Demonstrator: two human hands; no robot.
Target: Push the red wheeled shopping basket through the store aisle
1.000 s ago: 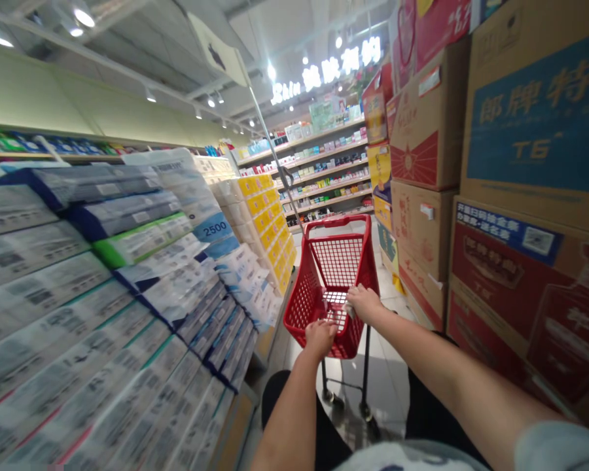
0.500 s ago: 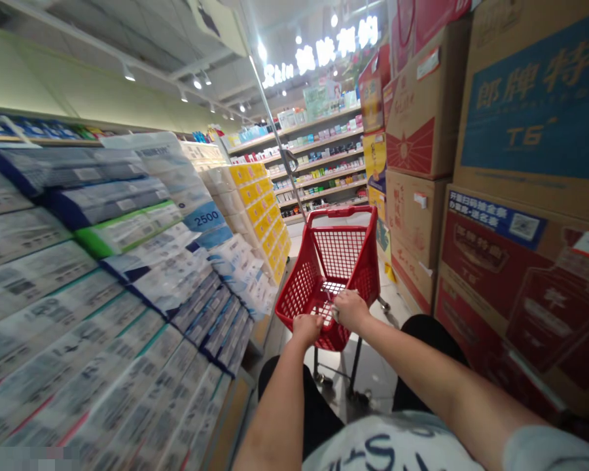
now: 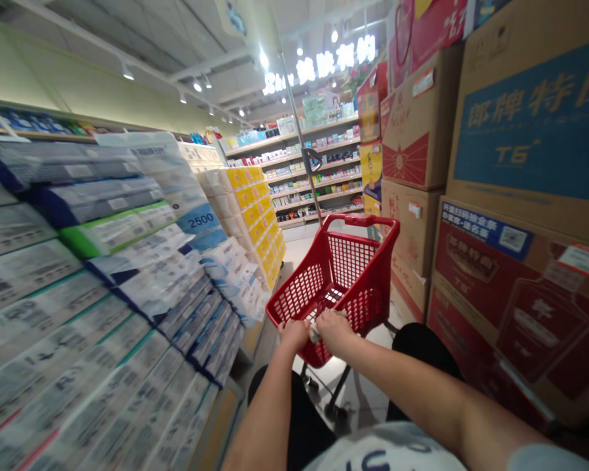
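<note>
A red shopping cart (image 3: pixel 368 294) with a perforated plastic basket stands right in front of me, turned at an angle. Its basket holds nothing that I can make out. My left hand (image 3: pixel 295 335) is wrapped round the cart's near rim. Beside it, my right hand (image 3: pixel 332 332) is closed on the same rim, with a small pale item between it and my left hand, too small to name. A thin metal pole (image 3: pixel 302 137) rises from the cart's far side and carries a sign at its top.
Stacked tissue packs (image 3: pixel 147 261) line the left side, with yellow-and-white packs (image 3: pixel 255 209) beyond. Large cardboard boxes (image 3: pixel 530 144) are piled high on the right. Shelves of small goods (image 3: pixel 319 163) stand at the back. Pale floor (image 3: pixel 299 245) shows between them.
The cart has swung round, its far end shifting right and its near rim slightly left. Both hands have moved left with the rim, still closed on it.
</note>
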